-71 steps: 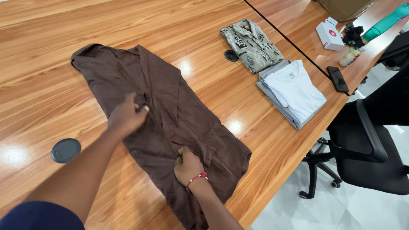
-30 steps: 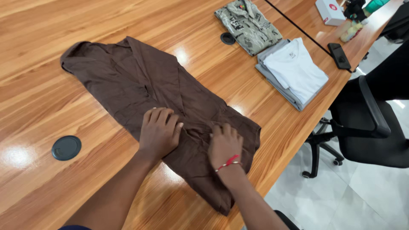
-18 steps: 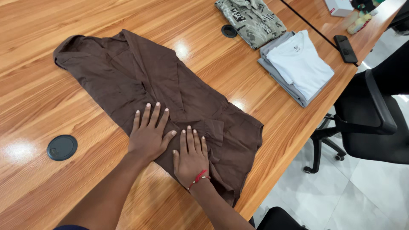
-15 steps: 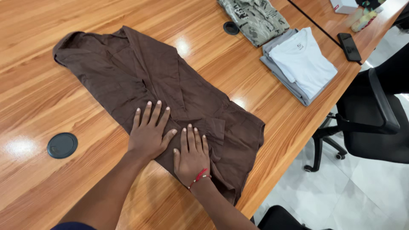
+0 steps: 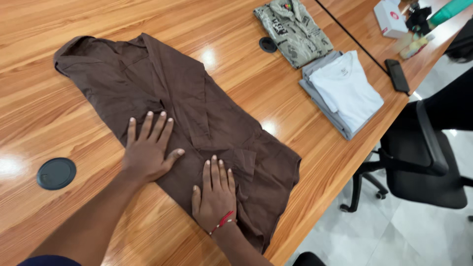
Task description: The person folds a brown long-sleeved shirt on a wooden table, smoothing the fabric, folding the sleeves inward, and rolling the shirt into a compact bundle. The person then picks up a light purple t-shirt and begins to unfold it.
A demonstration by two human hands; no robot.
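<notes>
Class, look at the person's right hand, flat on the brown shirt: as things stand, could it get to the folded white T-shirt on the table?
Probably yes: the right hand holds nothing, and only bare table lies between it and the white T-shirt.

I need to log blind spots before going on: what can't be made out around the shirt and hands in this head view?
- Brown shirt: the cloth under the left hand and right hand is covered by the palms.
- Shirt underside: hidden against the table.
- Grey shirt: mostly covered by the white shirt stacked on it.
- White box: cut off by the top edge.
- Chair: cut off by the right edge.
</notes>
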